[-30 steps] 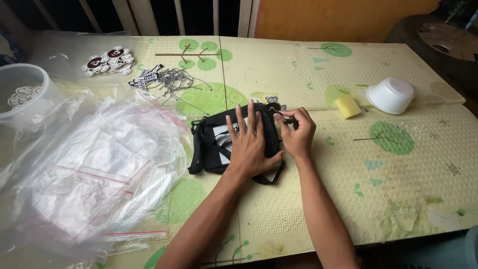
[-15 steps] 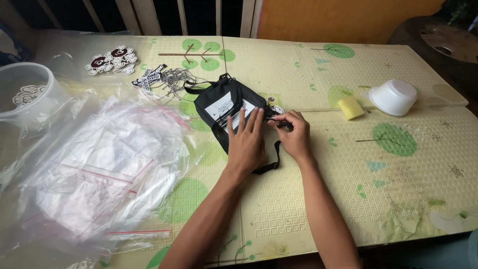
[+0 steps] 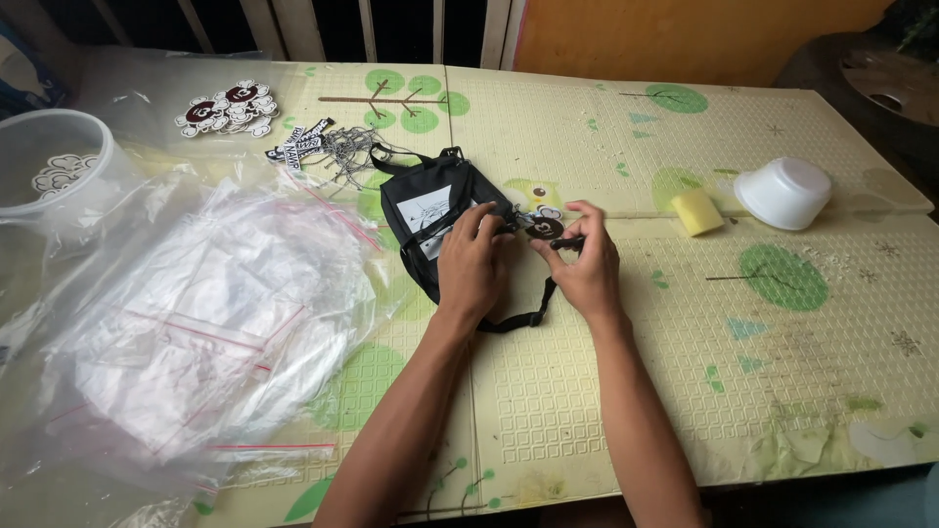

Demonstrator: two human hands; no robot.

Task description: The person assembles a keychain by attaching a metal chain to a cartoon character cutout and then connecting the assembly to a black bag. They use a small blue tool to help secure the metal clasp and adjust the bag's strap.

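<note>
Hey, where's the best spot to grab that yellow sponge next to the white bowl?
Probably pinch the yellow sponge across its two longer sides, coming straight down from above. It lies flat on the mat, a small block slightly apart from the upturned white bowl, so its sides are free.
</note>
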